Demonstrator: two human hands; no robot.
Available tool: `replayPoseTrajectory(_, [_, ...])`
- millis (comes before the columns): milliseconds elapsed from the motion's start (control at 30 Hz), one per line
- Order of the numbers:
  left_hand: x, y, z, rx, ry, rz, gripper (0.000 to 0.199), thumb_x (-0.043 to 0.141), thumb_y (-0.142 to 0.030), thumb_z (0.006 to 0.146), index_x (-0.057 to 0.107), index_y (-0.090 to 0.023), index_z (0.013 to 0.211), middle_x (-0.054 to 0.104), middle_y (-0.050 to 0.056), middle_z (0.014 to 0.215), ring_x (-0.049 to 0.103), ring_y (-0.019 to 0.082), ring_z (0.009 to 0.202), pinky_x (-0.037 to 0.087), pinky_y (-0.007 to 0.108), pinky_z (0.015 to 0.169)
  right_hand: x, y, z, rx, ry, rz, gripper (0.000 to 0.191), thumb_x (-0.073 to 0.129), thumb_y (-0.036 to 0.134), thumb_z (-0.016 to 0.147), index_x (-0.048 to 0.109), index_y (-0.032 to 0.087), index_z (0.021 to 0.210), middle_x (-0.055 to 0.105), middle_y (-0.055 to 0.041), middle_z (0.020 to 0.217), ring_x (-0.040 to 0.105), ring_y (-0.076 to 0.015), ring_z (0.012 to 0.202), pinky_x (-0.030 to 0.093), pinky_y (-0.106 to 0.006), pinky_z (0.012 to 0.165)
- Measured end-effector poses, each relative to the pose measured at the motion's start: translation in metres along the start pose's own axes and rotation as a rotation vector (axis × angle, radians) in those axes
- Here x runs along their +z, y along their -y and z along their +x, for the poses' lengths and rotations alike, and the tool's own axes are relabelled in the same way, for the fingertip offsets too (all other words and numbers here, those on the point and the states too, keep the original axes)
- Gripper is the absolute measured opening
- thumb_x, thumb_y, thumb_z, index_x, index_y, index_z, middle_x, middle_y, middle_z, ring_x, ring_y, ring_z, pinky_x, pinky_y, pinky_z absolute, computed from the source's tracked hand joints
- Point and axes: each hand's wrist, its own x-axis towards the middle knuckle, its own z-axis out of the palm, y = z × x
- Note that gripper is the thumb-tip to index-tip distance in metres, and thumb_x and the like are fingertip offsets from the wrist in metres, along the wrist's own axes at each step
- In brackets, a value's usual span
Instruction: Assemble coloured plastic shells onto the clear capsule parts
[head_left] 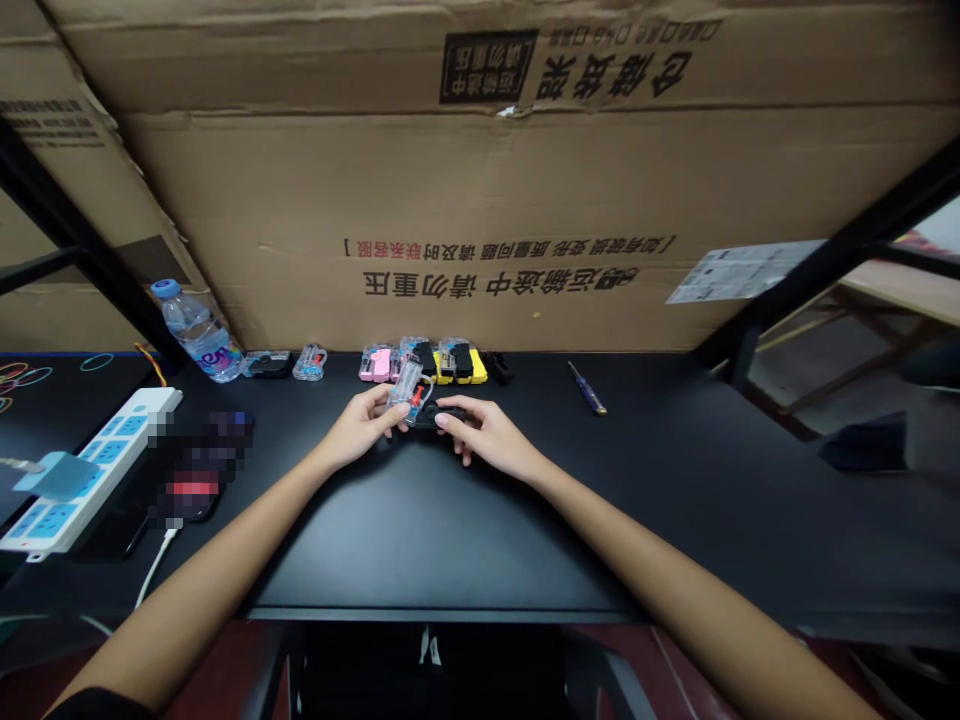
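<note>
- At the centre of the matte black desktop (pixel 442 540): left hand (pixel 360 428) closed in a pinch on a clear plastic casing with a red inner part (pixel 406 393); casing tilted, just above the desktop, between both hands.
- Directly beside the casing: a flat black plastic piece (pixel 442 415), with a thin pale wire (pixel 429 392) looped between the two. Right hand (pixel 487 435) half curled, fingertips on the black piece; firm grip or light rest not determinable.
- Just beyond the hands, along the far desk edge: a pink-and-clear case (pixel 377 365) and a yellow-and-black case (pixel 459 364), side by side with other small cases.
- Farther left on the same edge: a small clear case (pixel 310 362), a flat black case (pixel 268 364) and a clear plastic water bottle with a blue cap (pixel 196 331), lying on its side.
- Right of the hands, well apart: a slim screwdriver with a blue-and-yellow handle (pixel 587 388).
- Near the left forearm: a white power strip with blue sockets (pixel 90 470), a white cable (pixel 154 570) and a pixelated object, unidentifiable (pixel 196 470).
- Behind the desk: a brown corrugated cardboard sheet with black and red print (pixel 450 180).
</note>
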Motion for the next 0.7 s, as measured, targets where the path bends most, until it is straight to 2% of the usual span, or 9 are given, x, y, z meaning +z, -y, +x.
replayPoseTrajectory(233, [-0.002, 0.002, 0.002, -0.008, -0.004, -0.054, 0.052, 0.077, -0.056, 0.089, 0.067, -0.014, 0.116, 0.074, 0.003, 0.086, 0.071, 0.017, 0.074, 0.057, 0.028, 0.069, 0.003, 0.001, -0.001, -0.020, -0.044, 0.022, 0.058, 0.076, 0.054, 0.089, 0.070, 0.013, 0.129, 0.070, -0.0035, 0.080, 0.059, -0.0120, 0.055, 0.059, -0.026, 0.047])
replayPoseTrajectory(500, [-0.001, 0.006, -0.001, -0.040, 0.042, -0.066, 0.052, 0.082, -0.052, 0.087, 0.068, -0.015, 0.121, 0.080, 0.010, 0.105, 0.079, 0.021, 0.087, 0.062, 0.034, 0.085, 0.009, 0.000, -0.001, -0.021, -0.080, 0.012, 0.063, 0.073, 0.056, 0.089, 0.068, 0.011, 0.132, 0.064, 0.0008, 0.069, 0.057, -0.0128, 0.052, 0.056, -0.027, 0.047])
replayPoseTrajectory(700, [0.000, 0.007, 0.000, -0.078, 0.063, -0.091, 0.057, 0.084, -0.053, 0.085, 0.068, -0.014, 0.123, 0.082, 0.013, 0.108, 0.082, 0.026, 0.095, 0.065, 0.039, 0.090, 0.010, -0.005, -0.001, -0.020, -0.097, 0.012, 0.065, 0.073, 0.056, 0.088, 0.067, 0.011, 0.134, 0.067, -0.0011, 0.075, 0.058, -0.0124, 0.052, 0.055, -0.026, 0.046])
